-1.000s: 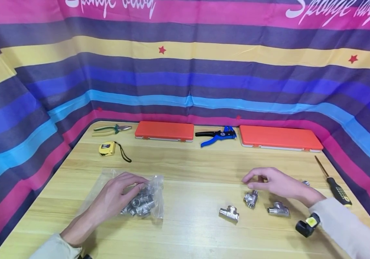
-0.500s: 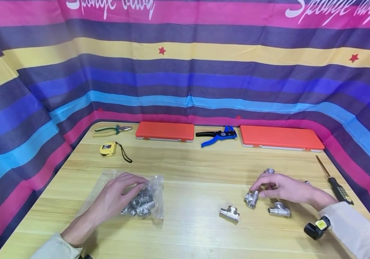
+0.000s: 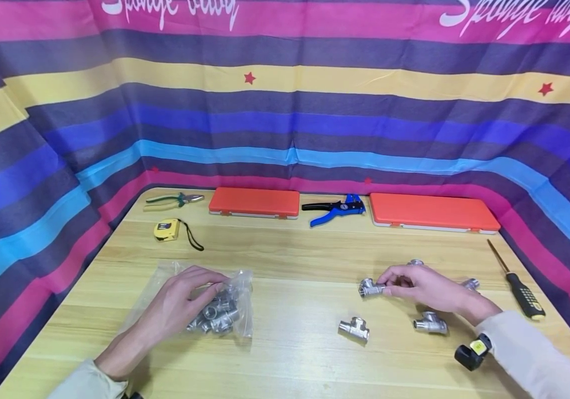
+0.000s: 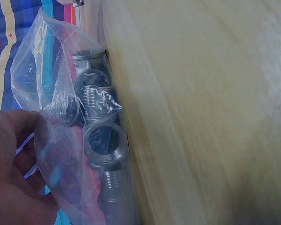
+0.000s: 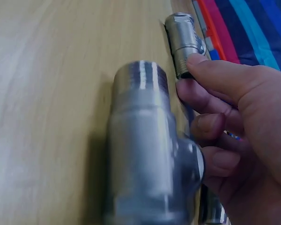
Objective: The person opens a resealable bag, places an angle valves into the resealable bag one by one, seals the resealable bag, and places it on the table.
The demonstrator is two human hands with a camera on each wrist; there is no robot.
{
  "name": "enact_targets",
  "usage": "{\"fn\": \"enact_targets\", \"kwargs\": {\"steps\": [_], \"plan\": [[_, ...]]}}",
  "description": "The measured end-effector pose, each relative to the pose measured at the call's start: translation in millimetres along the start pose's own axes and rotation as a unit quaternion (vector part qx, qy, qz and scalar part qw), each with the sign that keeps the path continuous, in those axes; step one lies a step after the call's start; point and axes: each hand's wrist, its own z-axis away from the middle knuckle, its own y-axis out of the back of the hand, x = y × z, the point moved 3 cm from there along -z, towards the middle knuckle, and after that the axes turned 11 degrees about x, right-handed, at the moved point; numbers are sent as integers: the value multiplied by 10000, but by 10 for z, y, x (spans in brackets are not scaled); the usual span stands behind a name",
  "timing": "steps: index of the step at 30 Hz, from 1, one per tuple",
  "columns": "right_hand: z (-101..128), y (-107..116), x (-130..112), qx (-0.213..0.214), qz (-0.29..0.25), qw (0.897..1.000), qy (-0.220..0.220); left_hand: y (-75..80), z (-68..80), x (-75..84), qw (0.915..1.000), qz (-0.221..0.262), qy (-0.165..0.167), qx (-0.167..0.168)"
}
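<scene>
Tee fitting (image 3: 371, 288) in right hand (image 3: 425, 288); two more tees (image 3: 354, 329) nearby.

Left hand (image 3: 177, 302) flat, fingers spread; right hand (image 3: 422, 288) fingers curled, pinching.

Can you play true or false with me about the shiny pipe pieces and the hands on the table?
1. The right hand holds a metal tee fitting. True.
2. The left hand rests on a clear bag of fittings. True.
3. The tape measure is red. False: it is yellow.
4. Both orange cases are open. False: both lie closed at the back of the table.
5. A screwdriver lies at the right side of the table. True.
6. The bag is empty. False: the left wrist view shows several metal fittings inside.
</scene>
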Motion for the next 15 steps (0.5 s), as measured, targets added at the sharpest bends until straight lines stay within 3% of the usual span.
{"fn": "enact_targets", "kwargs": {"steps": [8,15], "plan": [[-224,-151,-159,399,504,9979,68,-11,2,-6,9998,78,-125,108],[-602,-445,-497,329,12,9990,293,-24,-9,-20,9999,82,-86,64]]}}
